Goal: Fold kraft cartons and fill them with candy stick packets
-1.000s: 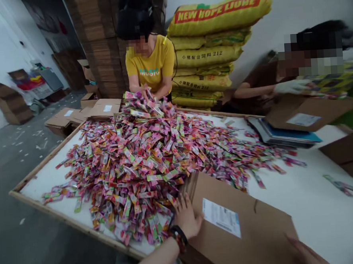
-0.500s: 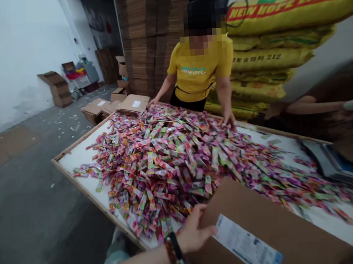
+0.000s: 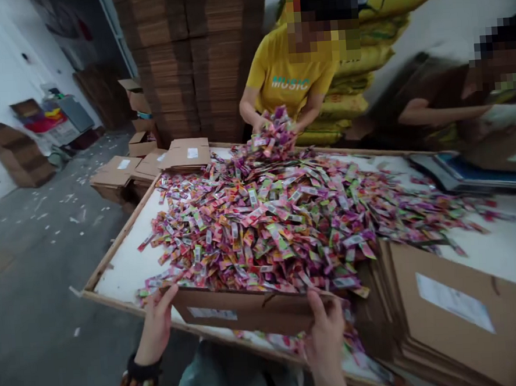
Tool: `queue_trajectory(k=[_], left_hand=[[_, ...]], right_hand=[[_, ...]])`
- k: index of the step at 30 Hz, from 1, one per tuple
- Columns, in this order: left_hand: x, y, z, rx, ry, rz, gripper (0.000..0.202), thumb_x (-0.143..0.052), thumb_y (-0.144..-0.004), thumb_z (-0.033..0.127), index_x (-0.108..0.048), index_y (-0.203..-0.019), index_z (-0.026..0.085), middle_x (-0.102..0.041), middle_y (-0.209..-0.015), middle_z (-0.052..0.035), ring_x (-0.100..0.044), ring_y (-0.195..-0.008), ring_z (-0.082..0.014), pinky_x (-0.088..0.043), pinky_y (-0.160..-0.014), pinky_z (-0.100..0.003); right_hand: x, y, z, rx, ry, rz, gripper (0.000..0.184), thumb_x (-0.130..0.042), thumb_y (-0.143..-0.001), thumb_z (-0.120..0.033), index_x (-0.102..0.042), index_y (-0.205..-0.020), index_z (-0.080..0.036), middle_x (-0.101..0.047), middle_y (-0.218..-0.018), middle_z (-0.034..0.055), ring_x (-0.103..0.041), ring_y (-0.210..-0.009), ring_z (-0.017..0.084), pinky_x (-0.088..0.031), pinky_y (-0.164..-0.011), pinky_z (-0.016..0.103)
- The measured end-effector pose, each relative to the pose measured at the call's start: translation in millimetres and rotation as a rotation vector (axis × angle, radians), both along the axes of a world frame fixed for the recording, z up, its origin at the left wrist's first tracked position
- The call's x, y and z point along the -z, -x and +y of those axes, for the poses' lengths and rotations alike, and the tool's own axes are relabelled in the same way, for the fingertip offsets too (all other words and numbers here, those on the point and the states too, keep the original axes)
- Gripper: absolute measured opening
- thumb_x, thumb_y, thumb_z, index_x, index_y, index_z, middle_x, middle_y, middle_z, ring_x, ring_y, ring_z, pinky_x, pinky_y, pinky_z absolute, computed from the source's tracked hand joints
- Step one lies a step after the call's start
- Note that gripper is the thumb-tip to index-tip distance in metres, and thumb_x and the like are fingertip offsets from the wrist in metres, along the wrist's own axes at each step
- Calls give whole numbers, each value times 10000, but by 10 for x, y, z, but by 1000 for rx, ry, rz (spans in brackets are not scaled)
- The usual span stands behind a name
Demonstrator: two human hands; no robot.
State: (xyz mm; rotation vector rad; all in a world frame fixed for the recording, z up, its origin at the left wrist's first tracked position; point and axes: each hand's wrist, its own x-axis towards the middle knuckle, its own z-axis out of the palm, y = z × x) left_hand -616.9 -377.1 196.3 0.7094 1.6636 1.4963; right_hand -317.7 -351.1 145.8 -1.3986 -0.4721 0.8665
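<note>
Both my hands are at the near edge of the table, holding a brown cardboard panel (image 3: 243, 310) upright against a large heap of colourful wrapped sachets (image 3: 260, 228). My left hand (image 3: 156, 324), with a beaded bracelet and black band at the wrist, grips the panel's left end. My right hand (image 3: 325, 334) grips its right end, above a few stray sachets. A white label shows on the panel's near face. Across the heap, a co-worker in a yellow T-shirt (image 3: 286, 80) lifts a handful of sachets (image 3: 276, 133).
The white table top (image 3: 498, 254) has a wooden frame (image 3: 114, 266). Flattened cartons (image 3: 458, 315) lie at the right, with a second co-worker (image 3: 436, 106) beyond them. Stacked cardboard (image 3: 193, 63) and yellow feed sacks (image 3: 364, 64) stand behind. A scrap-strewn concrete floor (image 3: 39, 259) lies left.
My hands have moved from a carton lying flat to gripping an upright cardboard panel at the heap's near side. The co-worker in yellow has raised a handful of sachets.
</note>
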Motion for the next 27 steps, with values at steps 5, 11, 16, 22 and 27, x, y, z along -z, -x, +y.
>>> queue_trajectory(k=[5,11,16,22,27], left_hand=[[-200,778,161,21,180,-105,379,-830,-511,448,-758,-749,163,-745,-832,-78,-661,-888,-241,-514,-647,-258],[41,944,346,85,129,210,429,-752,-644,453,-767,-927,132,-767,-961,-87,-678,-968,-280,-510,-932,-405],[87,1016,323,438,92,415,318,-614,-764,444,-775,-820,175,-725,-1131,-107,-591,-1165,-298,-412,-1060,-473],[154,920,570,707,162,855,324,-425,-890,310,-639,-691,170,-671,-970,-137,-563,-1028,-273,-452,-953,-467],[444,773,762,444,134,1023,439,-408,-883,198,-457,-1306,91,-495,-1239,-211,-503,-1167,-297,-411,-1008,-487]], right_hand=[[-200,850,-208,-42,-84,-210,445,-654,-790,-475,-472,-1089,-200,-505,-1058,43,-491,-1001,195,-375,-923,313],[272,1489,-591,-617,-197,-320,669,-582,-842,-477,-339,-1407,-213,-406,-1408,124,-393,-1317,292,-334,-1088,428],[639,1719,-401,-469,29,-131,869,-675,-736,-486,-289,-1453,-182,-479,-1372,152,-481,-1256,294,-358,-1089,487],[302,1331,186,-883,176,17,607,-721,-628,-474,-677,-1123,-125,-688,-1106,160,-618,-1074,362,-480,-954,515],[-268,1219,230,-1300,-184,-537,745,-611,-819,-587,-462,-1433,-192,-445,-1462,123,-403,-1365,295,-274,-1156,489]])
